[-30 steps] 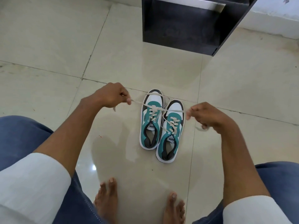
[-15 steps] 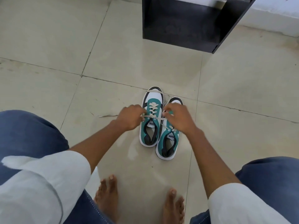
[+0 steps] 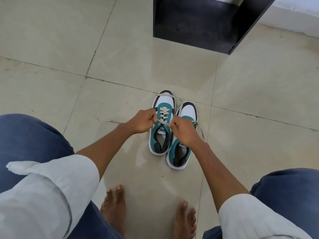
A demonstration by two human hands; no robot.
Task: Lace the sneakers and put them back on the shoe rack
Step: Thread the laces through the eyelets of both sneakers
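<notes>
Item 1, sneakers, pr., teal/white w/ black trim. We log them side by side on the tiled floor [image 3: 69, 40], toes pointing far, heels toward us. Left sneaker [image 3: 162, 125] sits slightly farther than right sneaker [image 3: 183, 137]; their inner edges touch or nearly so.

Item 2, lace [image 3: 163, 114], cream, flat. On the left sneaker we count crossings up the eyelets to approx. the top row. One strand drapes over its toe cap. On the right sneaker a loose lace end [image 3: 201, 130] trails off the right side onto the floor; its lacing is mostly hidden under our hand, so we can't grade it.

Item 3, hands. Left hand [image 3: 143, 122] is curled, thumb and forefinger pinching a lace end just left of the top eyelets. Right hand [image 3: 183, 130] is likewise curled and pinching the other end just right of them, resting over the right sneaker's tongue. Both ends look short and taut between the hands; whether they are already crossed we can't tell.

Item 4, shoe rack [image 3: 198, 23], dark, far centre-right, well apart from the pr.; no shoes visible on it.

Status, est.: left sneaker at the tie-off step. Next move needs the two ends crossed, tucked and snugged w/o pulling the shoe off its spot, then bow loops. Right sneaker prob. needs its loose end dealt with after; rack placement last.
</notes>
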